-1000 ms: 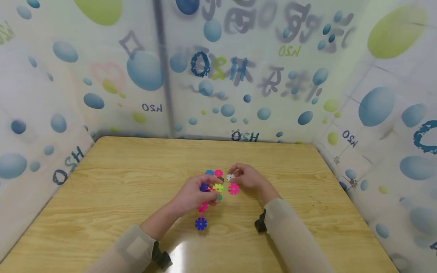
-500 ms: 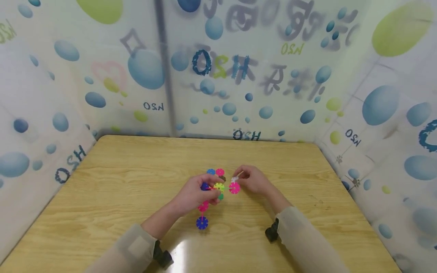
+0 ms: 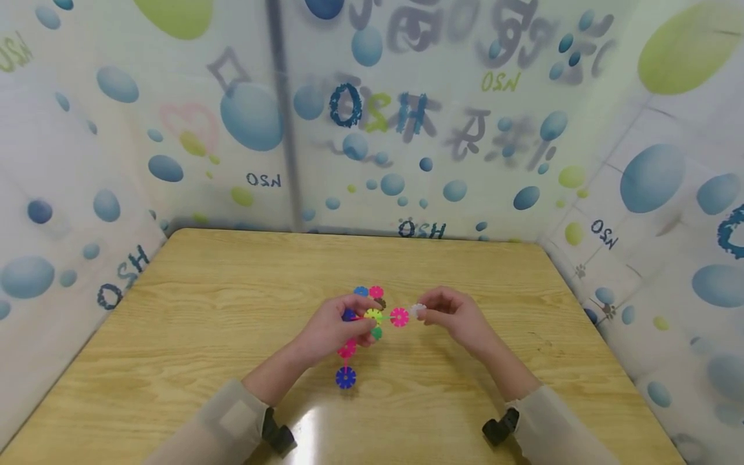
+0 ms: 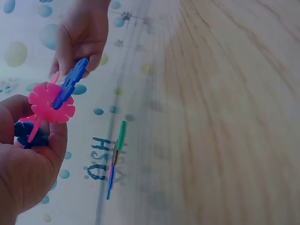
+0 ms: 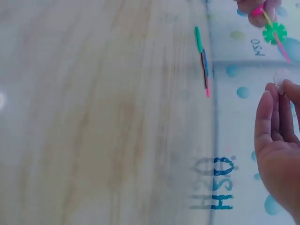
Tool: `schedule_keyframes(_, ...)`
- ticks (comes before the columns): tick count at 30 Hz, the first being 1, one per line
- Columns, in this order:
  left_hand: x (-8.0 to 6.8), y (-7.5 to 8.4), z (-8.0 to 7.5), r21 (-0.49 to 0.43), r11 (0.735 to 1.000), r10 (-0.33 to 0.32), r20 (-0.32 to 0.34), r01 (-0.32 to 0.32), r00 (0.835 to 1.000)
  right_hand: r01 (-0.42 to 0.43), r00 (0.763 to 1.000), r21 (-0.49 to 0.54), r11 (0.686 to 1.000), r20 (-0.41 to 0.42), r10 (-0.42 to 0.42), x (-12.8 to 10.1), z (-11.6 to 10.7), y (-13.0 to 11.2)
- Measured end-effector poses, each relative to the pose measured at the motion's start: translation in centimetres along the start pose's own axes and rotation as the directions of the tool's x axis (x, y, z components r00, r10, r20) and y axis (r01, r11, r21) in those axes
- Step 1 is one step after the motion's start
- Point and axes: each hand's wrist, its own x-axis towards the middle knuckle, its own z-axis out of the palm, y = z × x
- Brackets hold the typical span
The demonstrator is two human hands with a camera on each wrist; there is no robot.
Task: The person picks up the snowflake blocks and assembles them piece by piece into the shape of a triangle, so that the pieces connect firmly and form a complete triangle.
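My left hand [image 3: 332, 330] grips a joined string of plastic snowflake discs with its thumb and fingers. A yellow disc [image 3: 373, 314] shows at the fingertips, and a bright pink disc [image 3: 399, 317] forms the string's right end. Below the hand hangs a dark blue disc [image 3: 345, 378]; the left wrist view shows a blue disc [image 4: 70, 84] slotted into a pink disc [image 4: 41, 96]. The palm and fingers hide part of the string. My right hand [image 3: 459, 320] pinches a white snowflake disc [image 3: 417, 310] just right of the pink end disc.
Loose discs lie on the wooden table [image 3: 244, 278] behind my left hand: a light blue disc [image 3: 361, 291], a pink one and a brown disc [image 3: 380, 303]. A green disc [image 5: 198, 38] lies beside them in the right wrist view. Patterned sheets stand round the table.
My right hand has moved right and slightly nearer to me, carrying the white disc from above the pink end disc to its right side. The left hand keeps its grip, almost still.
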Motion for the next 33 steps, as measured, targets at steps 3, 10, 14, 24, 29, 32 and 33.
schedule_keyframes(3,0.0,0.0,0.0,-0.005,1.0,0.001,0.0,-0.001,1.0,0.023,1.0,-0.001,1.0,0.008,-0.023,-0.6,0.1,-0.4)
schedule_keyframes(10,0.0,-0.1,0.0,-0.025,1.0,0.011,0.004,-0.011,1.0,0.061,0.998,-0.024,0.998,0.008,-0.061,-1.2,0.5,-1.2)
schedule_keyframes(14,-0.1,-0.2,0.0,-0.04,0.999,0.019,0.005,-0.019,1.0,0.104,0.995,-0.044,0.994,0.0,-0.105,-1.3,0.8,-1.3)
schedule_keyframes(24,-0.1,0.2,0.3,-0.05,0.999,0.008,-0.005,-0.008,1.0,0.177,0.982,-0.058,0.982,-0.054,-0.18,-1.4,1.3,-1.8)
schedule_keyframes(29,0.0,0.4,0.4,-0.079,0.997,-0.012,-0.007,0.012,1.0,0.196,0.977,-0.032,0.98,-0.073,-0.198,-1.4,1.5,-1.8)
schedule_keyframes(32,0.1,0.4,0.3,-0.1,0.995,-0.016,0.0,0.016,1.0,0.215,0.973,-0.014,0.976,-0.082,-0.216,-1.4,1.7,-2.0)
schedule_keyframes(33,0.1,0.4,0.2,-0.106,0.994,-0.016,0.002,0.016,1.0,0.223,0.971,-0.012,0.975,-0.085,-0.223,-1.4,1.8,-2.0)
